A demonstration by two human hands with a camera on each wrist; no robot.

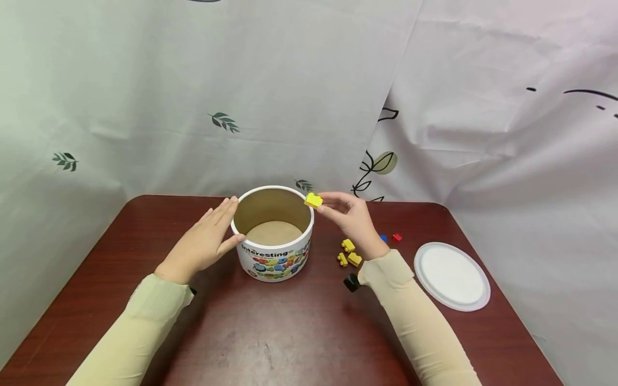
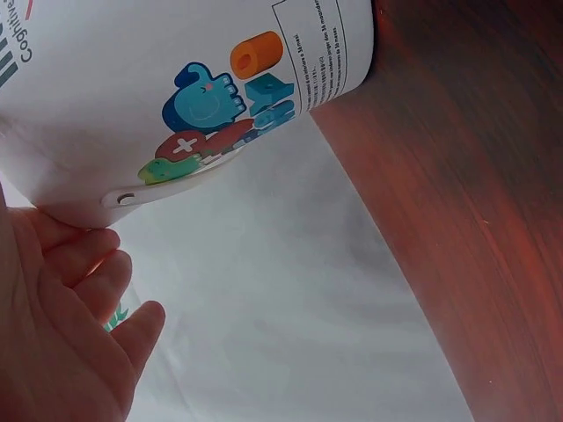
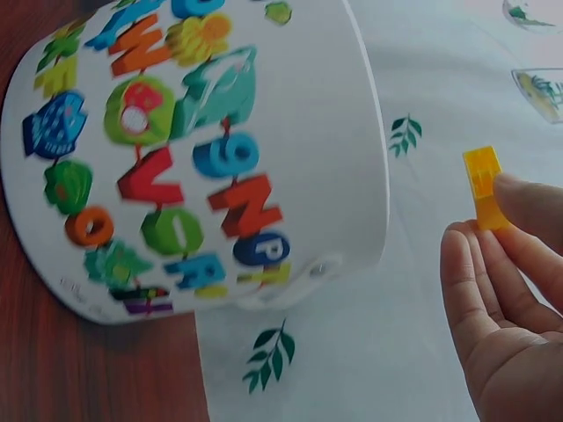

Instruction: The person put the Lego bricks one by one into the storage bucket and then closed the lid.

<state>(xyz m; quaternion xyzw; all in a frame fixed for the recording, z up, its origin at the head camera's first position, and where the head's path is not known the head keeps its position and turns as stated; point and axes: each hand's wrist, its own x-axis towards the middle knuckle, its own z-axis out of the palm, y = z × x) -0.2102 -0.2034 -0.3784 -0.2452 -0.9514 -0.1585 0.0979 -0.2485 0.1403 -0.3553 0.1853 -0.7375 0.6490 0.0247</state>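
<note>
A round white bucket point(image 1: 275, 262) with colourful printed letters and animals stands upright on the table, its top uncovered and its visible floor bare. My left hand point(image 1: 205, 241) rests at the bucket's left rim with fingers straight; in the left wrist view the fingers point(image 2: 101, 281) lie along its edge. Between thumb and fingertips, my right hand point(image 1: 354, 220) pinches a small yellow toy block point(image 1: 313, 200) at the bucket's right rim. The right wrist view shows that yellow block point(image 3: 482, 180) held beside the bucket wall, apart from it.
Several small yellow blocks point(image 1: 354, 259) lie right of the bucket, below my right forearm. Behind the wrist are a blue piece point(image 1: 383, 238) and a red piece point(image 1: 397, 237). A white round lid point(image 1: 451, 276) lies at the table's right. A pale curtain point(image 1: 289, 96) hangs behind.
</note>
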